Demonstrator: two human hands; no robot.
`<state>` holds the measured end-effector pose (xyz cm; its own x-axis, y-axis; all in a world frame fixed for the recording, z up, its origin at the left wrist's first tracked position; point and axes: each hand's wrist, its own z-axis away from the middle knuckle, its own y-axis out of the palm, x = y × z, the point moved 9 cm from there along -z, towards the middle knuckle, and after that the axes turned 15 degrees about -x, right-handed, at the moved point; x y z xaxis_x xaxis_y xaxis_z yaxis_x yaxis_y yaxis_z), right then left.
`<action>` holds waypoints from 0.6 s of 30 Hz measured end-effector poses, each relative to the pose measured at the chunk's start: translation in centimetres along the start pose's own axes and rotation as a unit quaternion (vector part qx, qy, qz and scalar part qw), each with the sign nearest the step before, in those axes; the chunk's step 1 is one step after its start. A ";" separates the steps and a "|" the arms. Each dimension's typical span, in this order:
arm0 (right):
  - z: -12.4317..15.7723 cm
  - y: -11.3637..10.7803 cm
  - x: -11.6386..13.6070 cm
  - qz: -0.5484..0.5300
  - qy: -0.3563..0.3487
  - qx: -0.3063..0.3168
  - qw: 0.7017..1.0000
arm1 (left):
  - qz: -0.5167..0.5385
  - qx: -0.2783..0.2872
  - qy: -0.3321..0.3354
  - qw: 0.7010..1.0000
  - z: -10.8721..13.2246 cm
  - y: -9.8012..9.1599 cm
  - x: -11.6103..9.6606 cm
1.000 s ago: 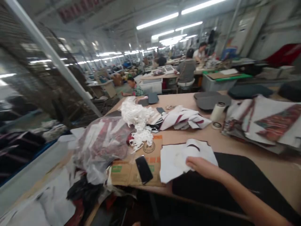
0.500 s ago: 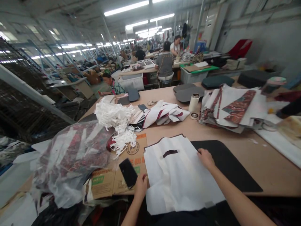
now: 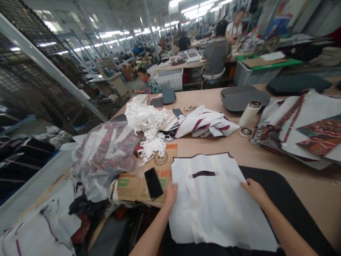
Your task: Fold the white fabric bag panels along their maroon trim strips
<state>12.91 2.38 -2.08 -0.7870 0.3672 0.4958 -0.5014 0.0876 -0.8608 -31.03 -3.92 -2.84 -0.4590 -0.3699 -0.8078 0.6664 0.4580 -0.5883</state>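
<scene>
A white non-woven fabric sheet (image 3: 218,209) with a dark slot (image 3: 204,174) near its top lies spread flat on a black mat (image 3: 282,188). My left hand (image 3: 171,195) grips the sheet's left edge, close to a black smartphone (image 3: 153,183) lying face up on flattened cardboard (image 3: 157,186). My right hand (image 3: 253,190) is over the sheet's right edge, its fingers on the fabric. A clear plastic bag (image 3: 103,160) of printed fabric pieces and a heap of white fabric strips (image 3: 146,124) lie left of the sheet.
The beige table (image 3: 319,181) holds a folded white-and-maroon cloth (image 3: 205,122), tape rolls (image 3: 249,113), a stack of printed panels (image 3: 298,131) and dark grey pieces (image 3: 245,99). A seated co-worker (image 3: 145,83) and other people work at tables beyond. A mesh partition (image 3: 34,85) stands left.
The sheet, partly folded under my right hand a second ago, now lies opened flat, with both hands at its sides. My head has turned, shifting the whole scene in view.
</scene>
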 end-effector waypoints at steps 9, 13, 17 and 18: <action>5.8 -2.6 -7.3 -0.184 0.150 0.055 0.970 | 0.019 0.013 -0.002 1.000 2.8 -1.2 3.6; 4.0 -1.0 -7.9 -0.124 0.135 0.053 0.982 | -0.006 0.028 -0.010 1.000 2.4 -0.6 4.0; 0.5 -0.4 -6.4 -0.132 0.121 0.000 0.984 | -0.042 0.001 0.001 0.999 1.6 -1.5 2.1; -0.2 -0.3 -5.8 -0.154 0.112 -0.007 0.982 | -0.056 -0.008 0.020 0.998 1.6 -1.9 1.4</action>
<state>17.71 0.39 -4.72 -0.4990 0.5155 0.6966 -0.6971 0.2387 -0.6760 -32.00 -6.63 -2.83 -0.5534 -0.3872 -0.7374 0.5999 0.4289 -0.6754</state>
